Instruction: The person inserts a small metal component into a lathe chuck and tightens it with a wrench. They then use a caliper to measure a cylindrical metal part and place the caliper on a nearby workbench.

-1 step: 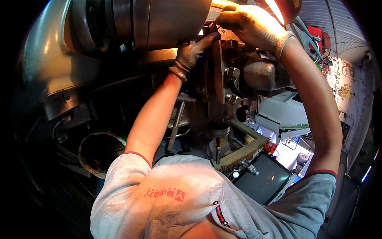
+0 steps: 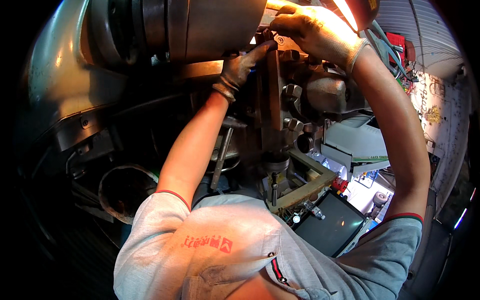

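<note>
Both my hands wear dirty work gloves and reach to a lathe's tool post (image 2: 275, 92). My left hand (image 2: 239, 71) is below the large dark cylindrical chuck (image 2: 220, 27), a finger reaching to the post's upper end. Its other fingers look curled, and what they grip is hidden. Higher and to the right, my right hand (image 2: 320, 32) bends its fingers down over the post, beside a brightly lit bar (image 2: 281, 5). The right fingertips are partly hidden, so I cannot make out what they hold. Large bolts (image 2: 292, 91) stick out of the post's right side.
A glowing lamp (image 2: 357, 12) hangs close above my right wrist. Below the post are a metal lever handle (image 2: 221, 159) and a tan frame (image 2: 312, 180). A dark screen (image 2: 330, 222) lies at lower right, a round bucket-like container (image 2: 125, 192) at lower left.
</note>
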